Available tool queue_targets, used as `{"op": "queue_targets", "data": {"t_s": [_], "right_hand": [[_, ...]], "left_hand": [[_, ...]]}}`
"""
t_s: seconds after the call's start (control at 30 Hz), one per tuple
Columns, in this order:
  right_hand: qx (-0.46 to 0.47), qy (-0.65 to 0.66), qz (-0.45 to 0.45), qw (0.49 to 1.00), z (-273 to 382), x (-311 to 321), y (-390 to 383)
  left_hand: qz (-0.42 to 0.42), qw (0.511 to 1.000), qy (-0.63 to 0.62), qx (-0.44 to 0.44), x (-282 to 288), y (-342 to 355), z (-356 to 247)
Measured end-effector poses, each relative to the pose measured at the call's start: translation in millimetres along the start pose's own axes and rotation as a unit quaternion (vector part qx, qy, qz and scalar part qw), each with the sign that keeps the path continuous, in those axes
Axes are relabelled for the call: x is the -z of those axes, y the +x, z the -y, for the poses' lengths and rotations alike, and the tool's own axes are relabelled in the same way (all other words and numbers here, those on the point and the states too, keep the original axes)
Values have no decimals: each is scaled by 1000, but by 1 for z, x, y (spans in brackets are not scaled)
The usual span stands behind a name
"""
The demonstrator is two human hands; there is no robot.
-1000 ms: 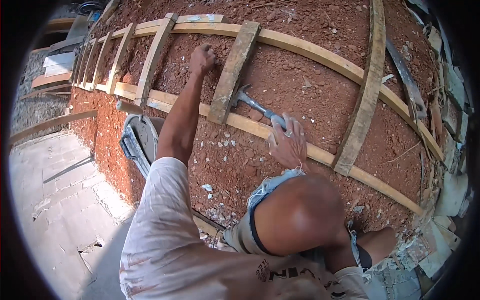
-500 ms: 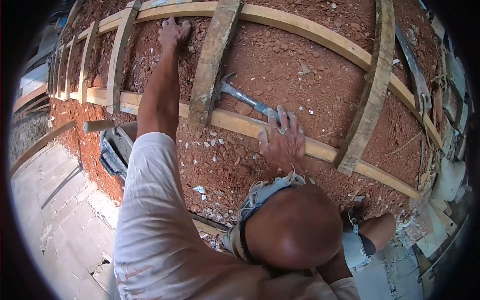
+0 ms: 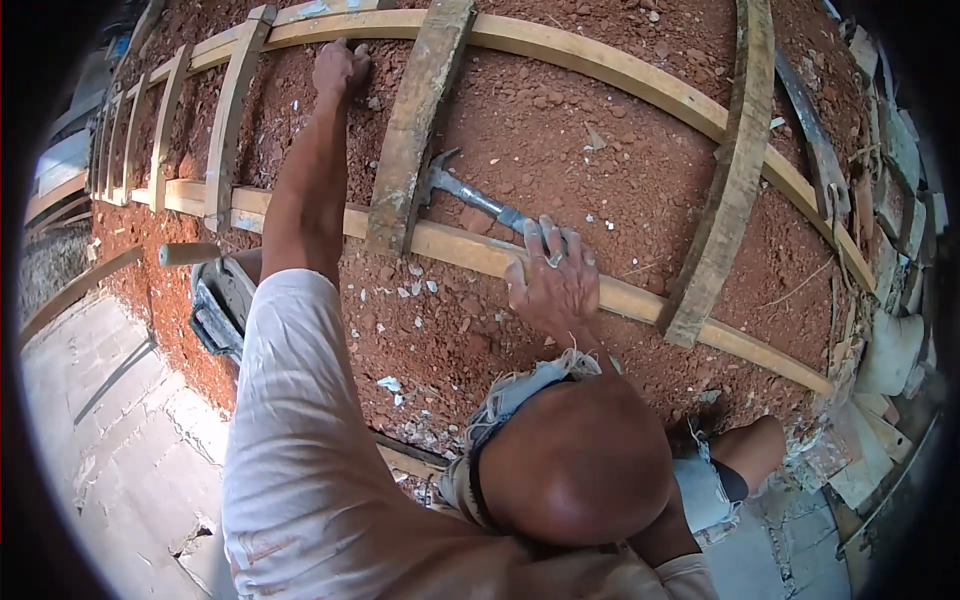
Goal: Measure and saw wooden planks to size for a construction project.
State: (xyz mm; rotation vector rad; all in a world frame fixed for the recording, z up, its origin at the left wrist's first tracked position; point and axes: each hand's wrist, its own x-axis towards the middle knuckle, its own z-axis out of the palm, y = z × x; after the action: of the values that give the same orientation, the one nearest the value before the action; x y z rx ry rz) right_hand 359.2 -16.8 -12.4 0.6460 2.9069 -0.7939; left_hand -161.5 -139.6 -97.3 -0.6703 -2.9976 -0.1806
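The right hand (image 3: 552, 290) lies palm down on a long pale wooden batten (image 3: 640, 300), its fingers curled around the handle end of a claw hammer (image 3: 470, 195), so the grip is closed on the tool. From that grip the metal shaft runs up and to the left over red crushed rubble (image 3: 600, 150), and the head rests against the right edge of a weathered cross slat (image 3: 415, 130) that lies over the batten just left of the hand. The claw end points up and away from the fingers. Well to the left of the hammer and farther up the slope, the left hand (image 3: 338, 68) presses down on the rubble at the end of an outstretched arm in a light sleeve (image 3: 290, 420); its fingers look bent against the ground, and whether they pinch anything cannot be told. That hand sits between the cross slat and another upright slat (image 3: 235, 120) on its left, just below a second long batten (image 3: 560, 55) that curves across the top. To the right of the gripping hand, a broad grey plank (image 3: 725, 190) crosses the lower batten at an angle, its foot resting near the batten's far run. White chips (image 3: 400, 290) lie scattered in the rubble just below and left of the grip. Below the right wrist, a bare knee (image 3: 580, 460) rises out of frayed denim shorts (image 3: 510, 400). Far down to the left of the arm, a dark bucket-like container (image 3: 220, 305) with a wooden handle (image 3: 190, 253) across it sits at the rubble's edge, beside grey paving (image 3: 110, 440).
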Motion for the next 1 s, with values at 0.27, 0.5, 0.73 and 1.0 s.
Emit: {"op": "queue_targets", "data": {"t_s": [0.27, 0.5, 0.73, 1.0], "right_hand": [[-8, 0, 17, 1000, 2, 8, 1], [9, -13, 20, 1000, 1, 6, 2], [6, -19, -18, 1000, 1, -3, 1], [17, -23, -57, 998, 4, 3, 2]], "left_hand": [[39, 998, 47, 5, 12, -2, 12], [202, 961, -186, 12, 80, -65, 19], [107, 973, -205, 8, 69, -56, 2], [250, 958, -130, -59, 43, -16, 5]]}}
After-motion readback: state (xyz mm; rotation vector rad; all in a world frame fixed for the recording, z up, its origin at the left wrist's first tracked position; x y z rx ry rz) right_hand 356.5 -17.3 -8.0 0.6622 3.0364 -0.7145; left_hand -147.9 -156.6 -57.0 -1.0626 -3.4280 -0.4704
